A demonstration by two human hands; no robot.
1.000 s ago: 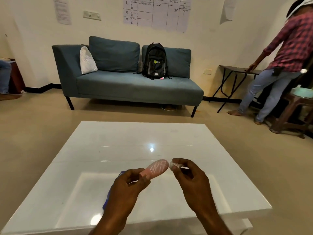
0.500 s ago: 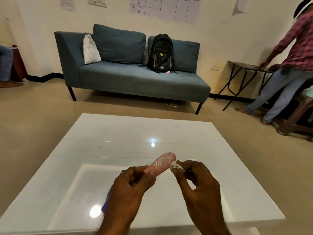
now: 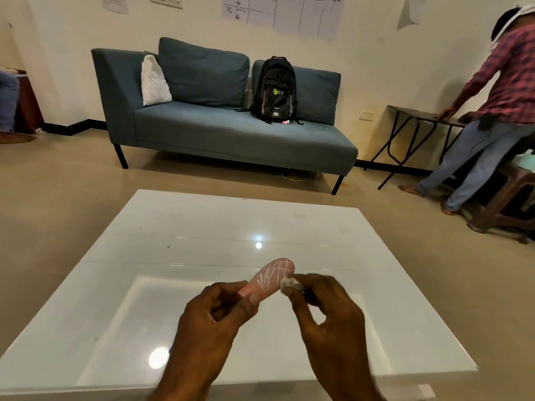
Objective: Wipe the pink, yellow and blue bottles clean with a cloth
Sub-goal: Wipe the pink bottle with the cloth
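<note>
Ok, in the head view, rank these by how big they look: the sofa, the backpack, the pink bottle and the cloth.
1. sofa, by far the largest
2. backpack
3. pink bottle, flattered by being near the camera
4. cloth, a small wad pinched in the right hand

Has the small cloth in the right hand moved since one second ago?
Yes, slightly. Measured against the far edge of the white table, the cloth has come toward the near side, from just beyond the tip of the pink bottle to against its marked side.

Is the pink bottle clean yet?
Not yet. White scribbles cover the pink bottle held by the left hand; the right hand pinches the cloth at its side.
</note>
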